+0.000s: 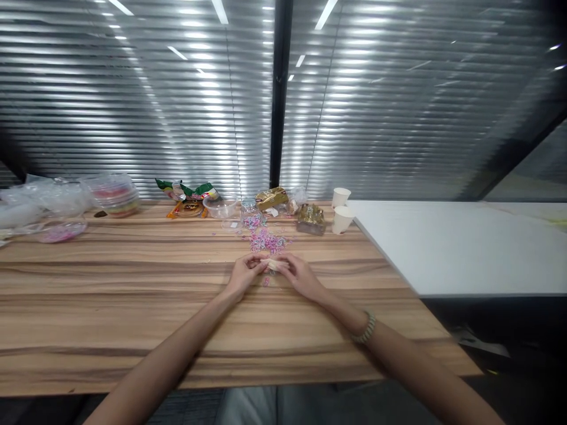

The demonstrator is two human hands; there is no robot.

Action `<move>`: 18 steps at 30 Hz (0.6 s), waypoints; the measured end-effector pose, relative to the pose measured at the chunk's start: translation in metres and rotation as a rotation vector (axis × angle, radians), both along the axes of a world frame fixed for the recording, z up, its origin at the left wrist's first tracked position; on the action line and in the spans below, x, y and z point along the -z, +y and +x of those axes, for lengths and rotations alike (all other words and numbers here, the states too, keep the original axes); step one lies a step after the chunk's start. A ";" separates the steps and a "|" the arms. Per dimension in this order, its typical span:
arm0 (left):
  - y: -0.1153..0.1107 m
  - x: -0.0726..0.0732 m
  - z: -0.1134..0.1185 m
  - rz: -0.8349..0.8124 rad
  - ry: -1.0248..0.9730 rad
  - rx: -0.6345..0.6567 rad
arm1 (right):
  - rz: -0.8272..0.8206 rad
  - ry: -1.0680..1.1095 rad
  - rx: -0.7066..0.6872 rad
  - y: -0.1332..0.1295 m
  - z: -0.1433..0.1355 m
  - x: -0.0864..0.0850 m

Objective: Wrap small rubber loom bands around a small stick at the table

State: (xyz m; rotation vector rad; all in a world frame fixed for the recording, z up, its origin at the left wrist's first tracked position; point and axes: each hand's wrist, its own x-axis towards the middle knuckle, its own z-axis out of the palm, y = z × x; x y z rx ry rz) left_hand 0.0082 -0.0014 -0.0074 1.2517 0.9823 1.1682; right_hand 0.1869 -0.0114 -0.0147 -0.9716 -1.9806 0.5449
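Note:
My left hand and my right hand meet over the wooden table, fingertips pinched together on a small pale object held between them. It is too small to identify. Just beyond the hands lies a scatter of small pink and purple beads. One or two loose beads rest on the wood under my hands. A beaded bracelet circles my right wrist.
Along the table's far edge stand clear plastic containers, snack wrappers, gold packets, two paper cups, a round box of coloured pieces and plastic bags. A white table adjoins on the right. Blinds cover the wall behind.

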 end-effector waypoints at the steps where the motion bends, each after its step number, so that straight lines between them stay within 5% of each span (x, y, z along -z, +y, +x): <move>1: 0.000 0.000 0.000 0.009 0.004 0.016 | 0.073 -0.068 0.001 -0.001 0.000 -0.001; 10: 0.000 0.002 0.002 0.052 0.013 0.039 | 0.295 -0.407 0.049 0.000 0.002 0.004; 14: 0.004 0.001 -0.006 0.284 0.228 -0.068 | 0.254 -0.387 0.146 0.002 0.005 0.008; 18: 0.005 0.002 -0.012 0.590 0.566 -0.024 | 0.201 -0.363 0.245 0.002 0.004 0.007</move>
